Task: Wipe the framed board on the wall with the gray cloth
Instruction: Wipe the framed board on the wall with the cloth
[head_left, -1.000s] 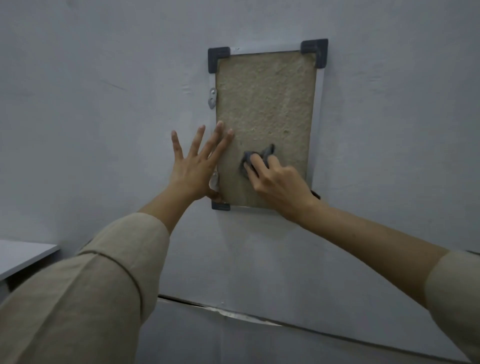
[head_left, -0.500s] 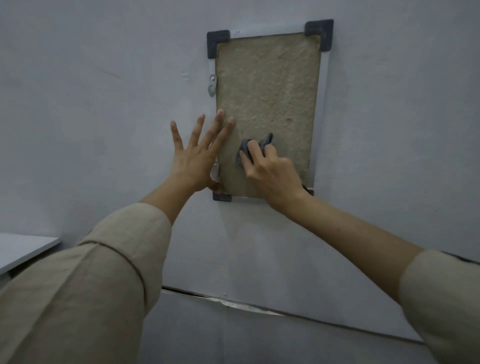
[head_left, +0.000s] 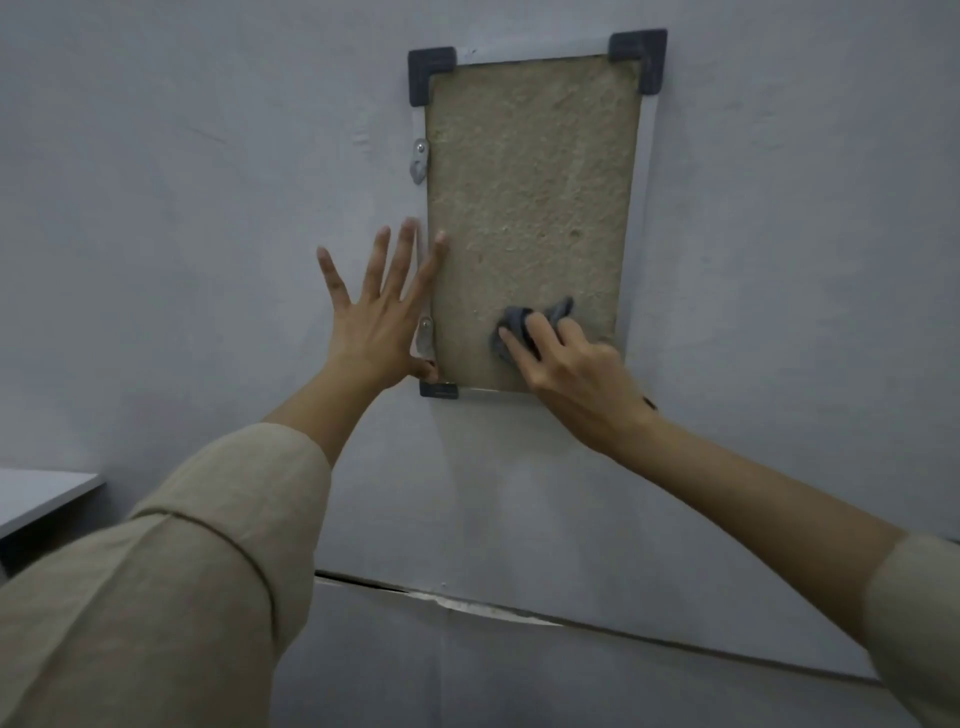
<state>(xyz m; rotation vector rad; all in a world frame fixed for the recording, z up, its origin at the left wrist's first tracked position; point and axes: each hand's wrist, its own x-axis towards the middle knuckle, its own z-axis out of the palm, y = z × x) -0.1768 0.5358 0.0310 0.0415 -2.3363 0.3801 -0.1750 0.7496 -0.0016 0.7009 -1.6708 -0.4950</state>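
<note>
Head view (only one we've got): we see the framed board (head_left: 530, 208) hung upright on the gray wall (head_left: 208, 156), tan rough face, dark corner caps at top L, top R and bottom L; bottom R corner is hidden behind the right wrist. The right hand (head_left: 566, 374) has the gray cloth (head_left: 511, 322) bunched under its fingers, curled over it and pressing it to the board's lower part, nearer the R edge than the L. A bit of cloth sticks out past the fingertips. The left hand (head_left: 379, 317) is splayed flat, fingers straight, holding nothing; palm on the wall, index tip lapping onto the board's L frame edge, thumb down by the bottom L corner cap (head_left: 439, 389).

What changed vs half a sec ago: cloth and right hand sit slightly further R and lower on the board, so the stroke is working across the bottom strip. Left hand hasn't shifted relative to the frame; it's bracing. The board's shift in the frame is mostly head movement.

Meaning, as we judge it: wiping is under way, lower band covered; we can't tell whether the upper and middle area was done. The board hangs from small side brackets (head_left: 420, 161), so bracing probably stops it swinging under pressure.

A pale table corner (head_left: 47, 493) shows at far L.
</note>
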